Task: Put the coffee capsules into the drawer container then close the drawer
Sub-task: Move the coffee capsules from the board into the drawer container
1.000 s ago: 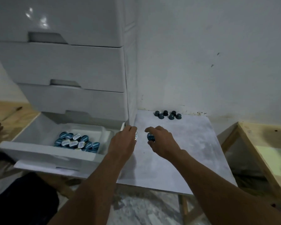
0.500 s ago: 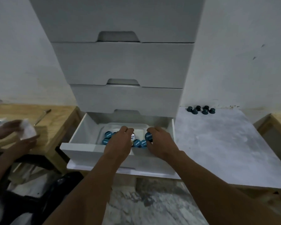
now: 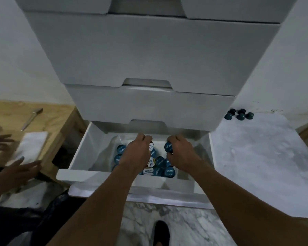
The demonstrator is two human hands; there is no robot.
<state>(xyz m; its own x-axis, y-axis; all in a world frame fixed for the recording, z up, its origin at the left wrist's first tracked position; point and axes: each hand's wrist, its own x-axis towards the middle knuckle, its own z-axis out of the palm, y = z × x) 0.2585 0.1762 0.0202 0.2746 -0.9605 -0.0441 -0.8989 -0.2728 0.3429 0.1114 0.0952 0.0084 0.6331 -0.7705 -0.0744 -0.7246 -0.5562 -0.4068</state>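
Note:
The bottom drawer of a white drawer unit stands pulled out, and a white container inside it holds several blue and white coffee capsules. My left hand hovers over the container, pinching a white-lidded capsule. My right hand is beside it and pinches a blue capsule. Several dark capsules remain on the white table at the back right, by the wall.
Three closed drawers overhang the open one. On the left, another person's hands handle a white cloth on a wooden table, where a metal tool lies. Below is marble floor and my foot.
Both hands carried their capsules left from the white table to above the open drawer's container. My view swung left and moved closer to the drawer unit.

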